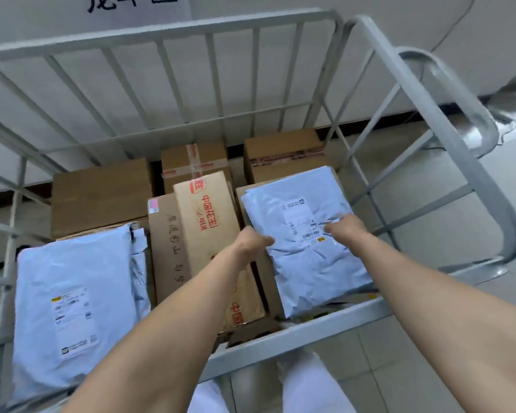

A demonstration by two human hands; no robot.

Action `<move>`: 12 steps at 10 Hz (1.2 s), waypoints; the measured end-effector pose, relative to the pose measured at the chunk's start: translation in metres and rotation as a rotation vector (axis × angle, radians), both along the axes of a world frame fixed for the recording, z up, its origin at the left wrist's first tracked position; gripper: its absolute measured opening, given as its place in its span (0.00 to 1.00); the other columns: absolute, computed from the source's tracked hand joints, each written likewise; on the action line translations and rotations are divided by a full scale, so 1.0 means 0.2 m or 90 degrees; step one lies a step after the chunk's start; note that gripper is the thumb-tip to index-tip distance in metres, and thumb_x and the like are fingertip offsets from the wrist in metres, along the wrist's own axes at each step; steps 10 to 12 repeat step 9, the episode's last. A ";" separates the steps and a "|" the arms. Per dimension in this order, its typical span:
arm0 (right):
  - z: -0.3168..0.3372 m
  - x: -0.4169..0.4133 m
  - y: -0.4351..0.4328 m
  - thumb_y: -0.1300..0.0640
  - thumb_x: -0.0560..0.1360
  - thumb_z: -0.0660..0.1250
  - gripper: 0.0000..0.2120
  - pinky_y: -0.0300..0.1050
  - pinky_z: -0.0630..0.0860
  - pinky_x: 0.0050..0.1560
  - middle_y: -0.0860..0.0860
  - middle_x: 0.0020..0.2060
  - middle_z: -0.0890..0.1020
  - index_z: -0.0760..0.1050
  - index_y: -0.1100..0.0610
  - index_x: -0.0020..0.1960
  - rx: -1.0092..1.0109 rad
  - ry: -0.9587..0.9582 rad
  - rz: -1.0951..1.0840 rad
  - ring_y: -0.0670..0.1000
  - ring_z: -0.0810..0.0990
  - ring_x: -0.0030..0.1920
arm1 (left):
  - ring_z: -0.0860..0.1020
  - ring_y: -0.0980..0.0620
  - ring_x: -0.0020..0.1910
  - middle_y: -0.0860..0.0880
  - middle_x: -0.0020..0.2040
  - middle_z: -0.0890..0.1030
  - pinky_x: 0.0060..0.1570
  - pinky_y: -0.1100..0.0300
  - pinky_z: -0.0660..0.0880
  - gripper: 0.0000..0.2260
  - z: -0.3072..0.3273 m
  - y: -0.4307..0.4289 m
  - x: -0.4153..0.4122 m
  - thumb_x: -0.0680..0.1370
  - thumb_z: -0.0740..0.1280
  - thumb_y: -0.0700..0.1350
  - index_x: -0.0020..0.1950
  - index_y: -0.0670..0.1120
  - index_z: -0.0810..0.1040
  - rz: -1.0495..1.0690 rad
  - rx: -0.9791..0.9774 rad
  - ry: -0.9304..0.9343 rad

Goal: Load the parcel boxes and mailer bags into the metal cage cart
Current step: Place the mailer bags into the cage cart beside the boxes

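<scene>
Head, left hand, right hand on mailer bag, fingertips hidden

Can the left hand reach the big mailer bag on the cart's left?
Likely yes, once freed: the left hand grips the small mailer bag by its edge; the big mailer bag lies uncovered, and the cart is open on top.
</scene>
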State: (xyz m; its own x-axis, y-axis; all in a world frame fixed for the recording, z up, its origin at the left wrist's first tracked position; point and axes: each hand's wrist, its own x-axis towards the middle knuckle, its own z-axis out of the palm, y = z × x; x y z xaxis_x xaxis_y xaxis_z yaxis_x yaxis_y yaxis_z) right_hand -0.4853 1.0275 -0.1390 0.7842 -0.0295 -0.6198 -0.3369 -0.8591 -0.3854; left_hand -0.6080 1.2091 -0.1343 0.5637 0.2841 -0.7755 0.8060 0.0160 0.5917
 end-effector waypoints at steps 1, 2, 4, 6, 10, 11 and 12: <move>-0.15 0.11 -0.14 0.45 0.60 0.71 0.34 0.54 0.75 0.60 0.59 0.61 0.77 0.74 0.59 0.63 -0.011 0.040 0.004 0.60 0.76 0.60 | 0.78 0.46 0.47 0.43 0.55 0.80 0.42 0.57 0.74 0.21 -0.12 -0.11 0.08 0.75 0.71 0.43 0.63 0.36 0.73 0.065 -0.005 0.040; -0.34 0.22 -0.28 0.42 0.56 0.68 0.42 0.56 0.71 0.64 0.58 0.67 0.71 0.68 0.56 0.69 -0.006 0.083 0.008 0.60 0.71 0.65 | 0.78 0.45 0.53 0.42 0.61 0.78 0.46 0.58 0.74 0.28 -0.25 -0.19 0.15 0.72 0.73 0.42 0.68 0.37 0.68 0.141 -0.017 0.053; -0.32 0.25 -0.25 0.49 0.68 0.73 0.40 0.50 0.70 0.65 0.59 0.70 0.65 0.59 0.58 0.73 -0.054 0.140 0.050 0.60 0.69 0.67 | 0.75 0.44 0.60 0.44 0.64 0.73 0.62 0.46 0.74 0.42 -0.31 -0.28 0.21 0.60 0.71 0.44 0.72 0.44 0.58 0.235 -0.009 0.040; -0.37 0.17 -0.10 0.51 0.71 0.70 0.34 0.47 0.71 0.61 0.58 0.67 0.66 0.62 0.61 0.71 -0.130 0.181 0.172 0.57 0.67 0.66 | 0.73 0.44 0.56 0.44 0.64 0.72 0.54 0.52 0.73 0.32 -0.34 -0.17 0.17 0.74 0.67 0.31 0.73 0.47 0.57 0.264 0.057 0.050; -0.03 0.20 -0.03 0.54 0.73 0.65 0.18 0.50 0.73 0.52 0.59 0.65 0.73 0.70 0.59 0.61 -0.013 0.022 0.244 0.60 0.74 0.59 | 0.78 0.44 0.49 0.42 0.53 0.78 0.45 0.56 0.73 0.09 0.06 -0.09 0.14 0.76 0.66 0.37 0.55 0.41 0.73 0.098 0.215 0.062; -0.03 0.20 -0.03 0.54 0.73 0.65 0.18 0.50 0.73 0.52 0.59 0.65 0.73 0.70 0.59 0.61 -0.013 0.022 0.244 0.60 0.74 0.59 | 0.78 0.44 0.49 0.42 0.53 0.78 0.45 0.56 0.73 0.09 0.06 -0.09 0.14 0.76 0.66 0.37 0.55 0.41 0.73 0.098 0.215 0.062; -0.03 0.20 -0.03 0.54 0.73 0.65 0.18 0.50 0.73 0.52 0.59 0.65 0.73 0.70 0.59 0.61 -0.013 0.022 0.244 0.60 0.74 0.59 | 0.78 0.44 0.49 0.42 0.53 0.78 0.45 0.56 0.73 0.09 0.06 -0.09 0.14 0.76 0.66 0.37 0.55 0.41 0.73 0.098 0.215 0.062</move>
